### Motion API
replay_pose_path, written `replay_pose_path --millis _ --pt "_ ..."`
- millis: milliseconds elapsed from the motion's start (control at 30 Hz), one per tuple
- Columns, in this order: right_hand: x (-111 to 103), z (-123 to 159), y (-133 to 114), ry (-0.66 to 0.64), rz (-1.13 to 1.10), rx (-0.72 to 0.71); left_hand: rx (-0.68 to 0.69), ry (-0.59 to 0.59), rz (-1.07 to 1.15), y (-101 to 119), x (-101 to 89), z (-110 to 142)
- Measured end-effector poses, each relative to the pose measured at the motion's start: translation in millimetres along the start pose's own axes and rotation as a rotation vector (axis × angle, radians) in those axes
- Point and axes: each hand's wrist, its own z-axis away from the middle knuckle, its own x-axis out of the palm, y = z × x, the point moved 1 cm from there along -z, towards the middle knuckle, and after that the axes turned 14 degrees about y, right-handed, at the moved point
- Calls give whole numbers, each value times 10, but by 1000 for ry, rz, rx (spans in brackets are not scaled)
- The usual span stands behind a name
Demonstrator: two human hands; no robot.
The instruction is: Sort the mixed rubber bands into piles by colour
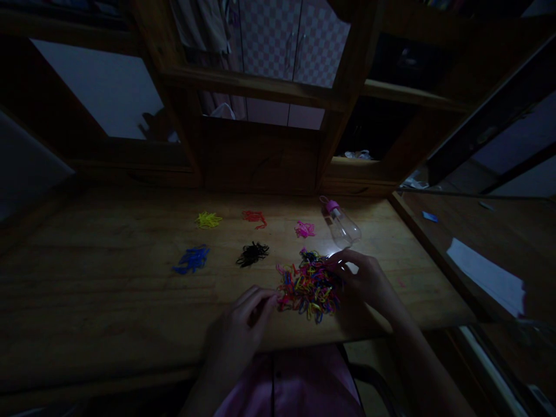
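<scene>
Both hands at the mixed pile of loops

Your left hand [249,315] is at the near left edge of the mixed pile [310,286], its thumb and forefinger drawn almost together beside some red loops; in this dim light you cannot tell whether a loop is pinched between them. Your right hand [362,277] reaches in from the other side, fingers curved and a gap showing between thumb and forefinger, with the fingertips at the pile's upper right edge. Whether it grips a loop there is too dark to tell.

The mixed pile sits on the table [130,301] in front of you, between your hands, a tangle of red, yellow, blue, pink and dark loops. Beyond it and to its left you have five single-colour heaps: the yellow heap [208,220], the red heap [255,218] and the pink heap [304,229] in the far row, the blue heap [193,259] and the black heap [252,253] nearer you.

Just past your right hand lies a clear bottle [344,230] with its pink cap [332,206] on, cap end pointing away from you. In the shelf compartment behind it rests something white and crumpled [358,154].
</scene>
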Motion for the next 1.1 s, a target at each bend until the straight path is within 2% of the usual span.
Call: replay_pose_path --millis 133,267,567,700,800,933,1100 --pt "6 3 24 15 17 0 7 6 5 5 6 -5" --pt "-35 -13 2 17 -57 47 1 1 5 24 -6 -6" --pt "-55 -36 -40 -35 -337 295 -2 -8 6 6 -1 -7" --pt "-76 -44 -43 -41 -353 319 5 -8 4 4 -5 1" --pt "-75 -144 -72 -3 -315 267 9 0 -3 -1 -1 5" --pt "41 -466 -128 63 -231 70 15 17 5 -1 7 3" --pt "274 -922 -125 66 160 -170 25 27 -3 34 -7 -3"
